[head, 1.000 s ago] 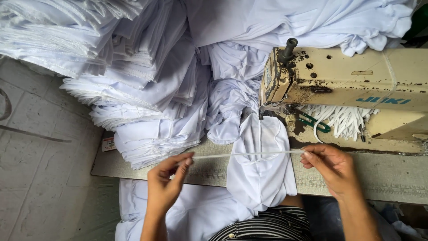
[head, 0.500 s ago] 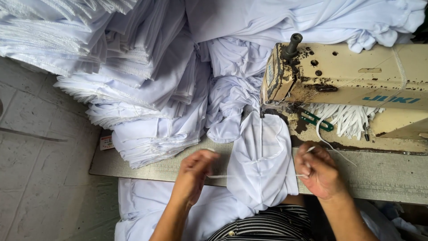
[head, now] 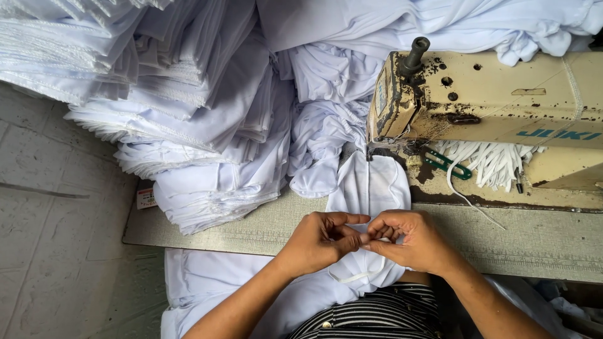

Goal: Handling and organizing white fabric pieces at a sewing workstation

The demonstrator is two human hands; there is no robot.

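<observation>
My left hand (head: 320,242) and my right hand (head: 411,238) meet fingertip to fingertip over the near edge of the table. Between them they pinch a thin white elastic strip (head: 357,276), whose loop hangs below the fingers. Under the hands lies a white garment (head: 370,185) that runs up to the needle area of a worn cream sewing machine (head: 483,107). The strip's ends are hidden inside my fingers.
Tall stacks of folded white fabric (head: 182,125) fill the table's left and back. A bundle of cut white strips (head: 496,163) and green snips (head: 447,164) lie by the machine base. The grey table top (head: 540,242) extends right; tiled floor (head: 56,220) is at left.
The hands held the strip stretched wide apart a second ago. They have come together at the middle, so the strip now hangs folded in a loop.
</observation>
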